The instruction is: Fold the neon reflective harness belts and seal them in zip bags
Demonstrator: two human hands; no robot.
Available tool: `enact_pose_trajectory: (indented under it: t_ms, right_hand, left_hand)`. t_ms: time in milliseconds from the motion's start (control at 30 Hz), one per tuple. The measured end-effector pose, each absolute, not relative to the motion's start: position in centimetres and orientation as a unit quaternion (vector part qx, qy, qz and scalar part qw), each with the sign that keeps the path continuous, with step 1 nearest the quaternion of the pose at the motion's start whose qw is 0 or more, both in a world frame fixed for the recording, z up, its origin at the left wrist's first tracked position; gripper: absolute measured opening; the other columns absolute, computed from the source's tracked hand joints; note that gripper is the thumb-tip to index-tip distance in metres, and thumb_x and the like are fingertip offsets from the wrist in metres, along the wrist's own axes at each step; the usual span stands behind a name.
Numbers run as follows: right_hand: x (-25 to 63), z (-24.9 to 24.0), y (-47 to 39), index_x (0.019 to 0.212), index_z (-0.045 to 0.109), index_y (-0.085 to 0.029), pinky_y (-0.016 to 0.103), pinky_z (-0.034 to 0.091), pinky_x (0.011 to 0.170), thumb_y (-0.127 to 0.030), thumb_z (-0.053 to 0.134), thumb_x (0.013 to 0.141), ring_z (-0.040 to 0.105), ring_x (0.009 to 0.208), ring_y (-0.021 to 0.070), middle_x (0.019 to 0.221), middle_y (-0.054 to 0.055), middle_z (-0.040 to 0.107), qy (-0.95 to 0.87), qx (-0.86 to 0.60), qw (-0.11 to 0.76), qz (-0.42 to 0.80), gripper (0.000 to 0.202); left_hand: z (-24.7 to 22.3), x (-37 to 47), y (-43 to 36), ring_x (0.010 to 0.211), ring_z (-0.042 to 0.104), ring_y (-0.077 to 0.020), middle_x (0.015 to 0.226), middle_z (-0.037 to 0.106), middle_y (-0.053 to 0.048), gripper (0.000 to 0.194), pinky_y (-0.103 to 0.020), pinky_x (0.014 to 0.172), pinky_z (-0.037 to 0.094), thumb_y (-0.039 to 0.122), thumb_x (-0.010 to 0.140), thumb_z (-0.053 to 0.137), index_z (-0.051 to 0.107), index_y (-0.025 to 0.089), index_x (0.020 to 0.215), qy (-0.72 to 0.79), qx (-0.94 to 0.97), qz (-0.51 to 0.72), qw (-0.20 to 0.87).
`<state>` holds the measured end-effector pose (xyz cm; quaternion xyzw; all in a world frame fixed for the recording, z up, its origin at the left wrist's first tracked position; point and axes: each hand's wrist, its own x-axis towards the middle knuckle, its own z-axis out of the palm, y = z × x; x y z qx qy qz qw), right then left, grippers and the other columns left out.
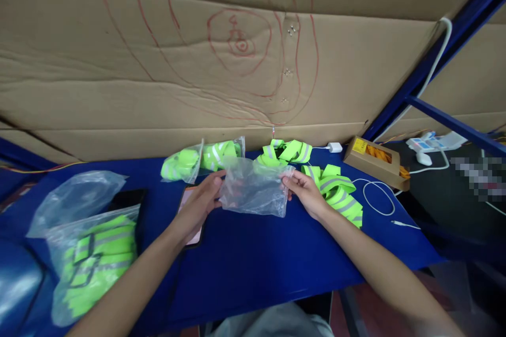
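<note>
A clear plastic bag [255,189] is stretched between my two hands above the blue table; nothing shows inside it. My left hand [205,197] pinches its left edge, and my right hand [302,188] grips the upper right corner. Behind the bag lies a loose bundle of neon yellow-green reflective straps [284,152]. A second bundle of reflective straps [336,192] rests beside my right wrist. Under my left hand a phone [193,237] lies partly hidden.
Two bagged strap bundles [197,160] lie along the cardboard wall [158,105]. At the left are a larger filled bag [98,258] and another clear bag [77,200]. A cardboard box [373,160] and a white cable [379,197] sit at the right of the blue table [256,268].
</note>
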<state>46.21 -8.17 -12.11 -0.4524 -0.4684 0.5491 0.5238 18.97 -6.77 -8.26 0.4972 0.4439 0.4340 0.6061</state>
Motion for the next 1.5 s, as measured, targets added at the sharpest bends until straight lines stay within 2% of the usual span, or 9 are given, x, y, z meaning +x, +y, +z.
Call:
enact_pose_trajectory:
  t_ms: [133,233,400,567,800,900,1167,1300,1500]
  right_hand:
    - [46.8,-12.3,-7.6,0.095,0.072,-0.019,0.027,0.045,0.054,-0.056,0.078,0.076,0.053,0.055,0.0119,0.072,0.0,0.067,-0.446,-0.486,0.548,0.515,0.042]
    - [48.0,-12.2,-6.9,0.095,0.069,-0.019,0.024,0.041,0.054,-0.057,0.073,0.079,0.049,0.056,0.0102,0.075,-0.001,0.065,-0.418,-0.505,0.588,0.474,0.041]
    - [47.9,-12.0,-7.1,0.098,0.071,-0.021,0.025,0.039,0.054,-0.054,0.074,0.08,0.049,0.059,0.011,0.076,-0.002,0.064,-0.442,-0.514,0.581,0.45,0.038]
    - [46.3,-12.2,-8.1,0.097,0.072,-0.021,0.027,0.041,0.056,-0.051,0.074,0.083,0.05,0.059,0.0125,0.076,0.0,0.066,-0.467,-0.502,0.563,0.461,0.034]
    - [46.9,-12.0,-7.9,0.103,0.07,-0.019,0.026,0.043,0.057,-0.049,0.073,0.084,0.05,0.06,0.0116,0.075,-0.002,0.062,-0.426,-0.515,0.606,0.432,0.035]
    - [46.8,-12.2,-8.0,0.103,0.07,-0.019,0.026,0.043,0.057,-0.05,0.074,0.083,0.05,0.06,0.0117,0.076,-0.001,0.062,-0.43,-0.516,0.6,0.435,0.037]
    - [46.5,-12.8,-8.0,0.098,0.072,-0.021,0.026,0.043,0.053,-0.051,0.075,0.082,0.051,0.06,0.0128,0.076,0.0,0.064,-0.449,-0.511,0.593,0.431,0.034]
    - [46.7,-12.7,-8.0,0.099,0.072,-0.022,0.026,0.042,0.052,-0.051,0.074,0.084,0.051,0.06,0.013,0.076,0.0,0.064,-0.456,-0.51,0.596,0.42,0.033]
    - [46.5,-13.0,-8.2,0.098,0.073,-0.022,0.026,0.042,0.052,-0.049,0.075,0.083,0.052,0.059,0.0127,0.077,0.0,0.066,-0.478,-0.506,0.583,0.419,0.032]
  left_hand:
    - [-8.5,19.1,-7.1,0.074,0.074,-0.0213,0.107,0.076,-0.01,0.068,-0.032,0.062,0.063,0.045,0.078,0.082,0.052,0.02,0.134,0.407,0.531,0.351,0.655]
    - [-8.7,18.6,-7.1,0.05,0.065,-0.0144,0.095,0.077,-0.009,0.059,-0.025,0.043,0.053,0.039,0.078,0.083,0.056,0.018,0.126,0.435,0.536,0.355,0.63]
    - [-8.5,18.1,-7.2,0.084,0.074,-0.0237,0.105,0.075,-0.012,0.047,-0.033,0.064,0.063,0.045,0.081,0.078,0.066,0.017,0.116,0.44,0.509,0.43,0.601]
    - [-9.5,18.4,-7.4,0.062,0.066,-0.0158,0.069,0.07,-0.004,0.028,-0.027,0.061,0.057,0.042,0.084,0.077,0.069,0.015,0.083,0.444,0.551,0.436,0.555]
    - [-10.2,18.4,-7.2,0.074,0.069,-0.0161,0.089,0.07,-0.003,0.031,-0.029,0.068,0.058,0.04,0.089,0.072,0.062,0.019,0.108,0.45,0.552,0.533,0.457]
    - [-10.4,18.7,-7.3,0.084,0.068,-0.0174,0.098,0.069,-0.004,0.037,-0.029,0.07,0.06,0.04,0.083,0.077,0.062,0.019,0.111,0.424,0.558,0.507,0.502]
    - [-11.2,18.2,-6.5,0.078,0.064,-0.0154,0.084,0.068,-0.004,0.031,-0.024,0.066,0.054,0.042,0.078,0.081,0.068,0.015,0.085,0.467,0.497,0.464,0.566]
    - [-11.0,18.3,-6.5,0.074,0.061,-0.0143,0.085,0.067,-0.003,0.034,-0.023,0.06,0.051,0.045,0.076,0.082,0.069,0.016,0.088,0.472,0.476,0.462,0.581]
    - [-11.3,18.3,-6.6,0.059,0.056,-0.0109,0.068,0.062,0.002,0.031,-0.022,0.056,0.046,0.046,0.081,0.077,0.068,0.017,0.087,0.48,0.538,0.435,0.539]
